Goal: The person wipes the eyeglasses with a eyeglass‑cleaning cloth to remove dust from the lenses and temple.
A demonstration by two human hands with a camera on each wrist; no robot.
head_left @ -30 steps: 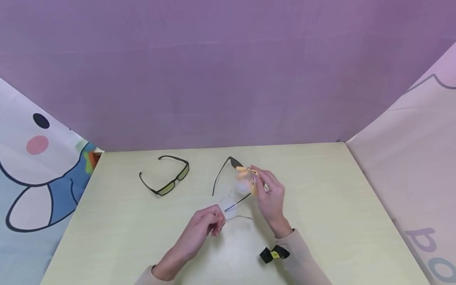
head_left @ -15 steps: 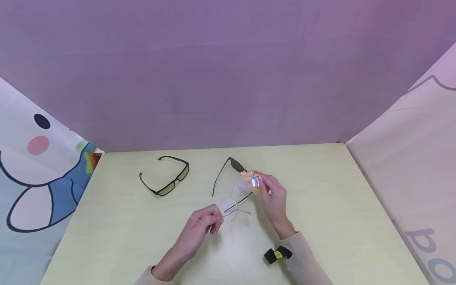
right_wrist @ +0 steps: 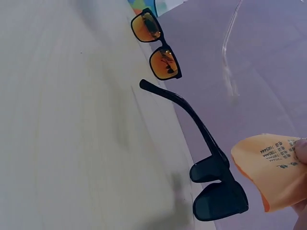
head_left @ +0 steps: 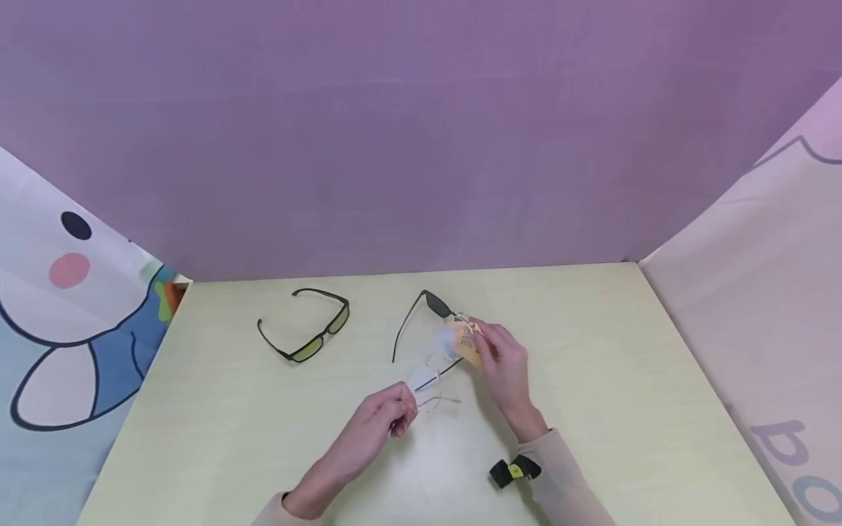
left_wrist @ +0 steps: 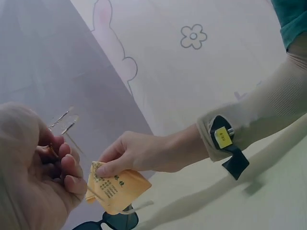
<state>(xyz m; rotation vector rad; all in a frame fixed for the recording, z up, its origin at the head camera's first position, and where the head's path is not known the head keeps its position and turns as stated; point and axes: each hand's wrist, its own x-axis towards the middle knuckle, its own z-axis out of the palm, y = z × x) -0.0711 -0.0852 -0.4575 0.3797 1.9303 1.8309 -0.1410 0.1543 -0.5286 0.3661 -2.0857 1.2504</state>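
Clear round-lensed glasses (head_left: 424,380) with thin frames are held above the table between both hands. My left hand (head_left: 365,431) grips them at their near end with curled fingers; in the left wrist view the hand (left_wrist: 38,167) covers part of the frame. My right hand (head_left: 506,365) pinches an orange printed cloth (head_left: 468,349) at the far lens; the left wrist view shows the cloth (left_wrist: 117,189) hanging from its thumb and fingers. Dark sunglasses (head_left: 437,305) lie just behind, partly hidden by the cloth, with one temple to the left and another under the clear glasses.
Black-framed glasses with yellow-green lenses (head_left: 309,348) lie open on the table (head_left: 217,409) at the left. A purple cloth wall (head_left: 421,146) stands behind the table, with printed cloths at both sides. A black strap with a yellow label (head_left: 516,471) is on the right wrist.
My right hand has shifted slightly right and down with the cloth, uncovering more of the dark sunglasses' lens. The clear glasses have tilted a little; my left hand has barely moved.
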